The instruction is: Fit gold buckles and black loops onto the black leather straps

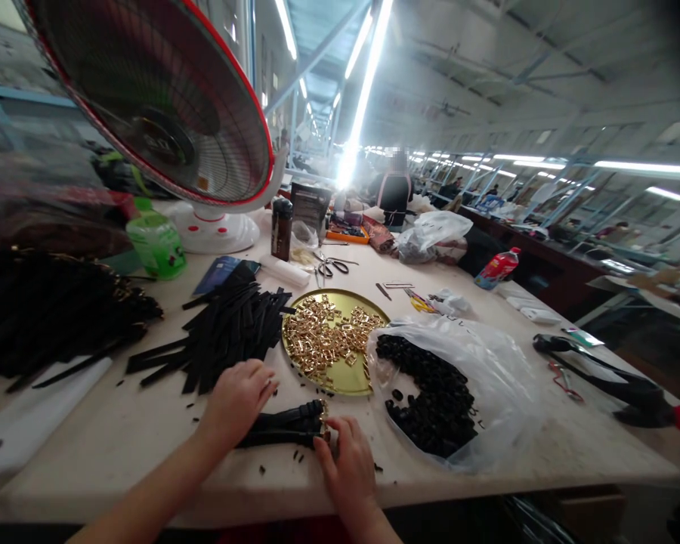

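A bundle of black straps [289, 423] with gold buckles [323, 414] at its right end lies near the table's front edge. My right hand [348, 457] is at that end, thumb and fingers closed around the buckle end of the straps. Over the left part of the bundle is my left hand [241, 397], its fingers curled together; what they hold, if anything, is hidden. Just beyond my hands, a round gold tray [351, 370] bears many loose gold buckles [317, 336]. To the left lies a pile of loose black straps [227, 325]. Small black pieces [431, 400] fill an opened clear plastic bag [504, 378] at right.
A red-rimmed fan [164, 113] looms at upper left, beside a green bottle [156, 242]. Another strap heap [51, 317] lies far left. Scissors [334, 264], yellow-handled snips [421, 302] and a red-labelled bottle [496, 268] are farther back. A person [394, 196] is in the background.
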`<state>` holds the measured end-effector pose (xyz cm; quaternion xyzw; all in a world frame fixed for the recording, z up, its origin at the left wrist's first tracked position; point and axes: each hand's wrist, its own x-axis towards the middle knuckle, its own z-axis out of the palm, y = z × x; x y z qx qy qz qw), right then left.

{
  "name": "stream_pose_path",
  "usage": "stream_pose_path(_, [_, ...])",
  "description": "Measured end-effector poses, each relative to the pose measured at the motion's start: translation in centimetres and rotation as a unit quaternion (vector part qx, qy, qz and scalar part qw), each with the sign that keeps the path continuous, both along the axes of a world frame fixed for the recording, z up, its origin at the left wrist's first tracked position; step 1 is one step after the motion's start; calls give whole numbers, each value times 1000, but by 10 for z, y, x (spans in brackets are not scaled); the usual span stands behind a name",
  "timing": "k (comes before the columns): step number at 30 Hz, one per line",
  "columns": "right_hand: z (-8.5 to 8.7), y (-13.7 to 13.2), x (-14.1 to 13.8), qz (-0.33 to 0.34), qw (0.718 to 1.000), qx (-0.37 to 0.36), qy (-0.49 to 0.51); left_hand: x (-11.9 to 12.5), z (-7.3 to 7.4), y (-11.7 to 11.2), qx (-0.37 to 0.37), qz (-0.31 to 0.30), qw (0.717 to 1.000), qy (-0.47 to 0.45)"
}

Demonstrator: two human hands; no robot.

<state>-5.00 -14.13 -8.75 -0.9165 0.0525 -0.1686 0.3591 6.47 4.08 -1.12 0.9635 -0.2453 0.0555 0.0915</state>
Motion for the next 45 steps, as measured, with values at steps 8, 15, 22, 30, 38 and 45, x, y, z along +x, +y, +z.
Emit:
stream_pose_path(8, [-8,0,2,-18,999,10,-50,90,15,-6,44,135,989,39])
stream_pose_path(15, [-7,0,1,-27,998,3,-57,93,10,10,9,173,982,81])
stream_pose_path(22, [-9,-6,4,-48,989,130,-53,46,28,16,-133,117,984,-36])
stream_pose_path(30, [4,-27,2,-95,976,181,-74,-34,76,-1,-585,63,781,209])
stream_pose_path(38, [34,-131,22,-179,983,-35,-2,-103,-14,-35,-476,64,626,614])
stream_pose_path(45, [26,-155,47,-132,985,-54,98,-115,4,-39,-522,127,449,714])
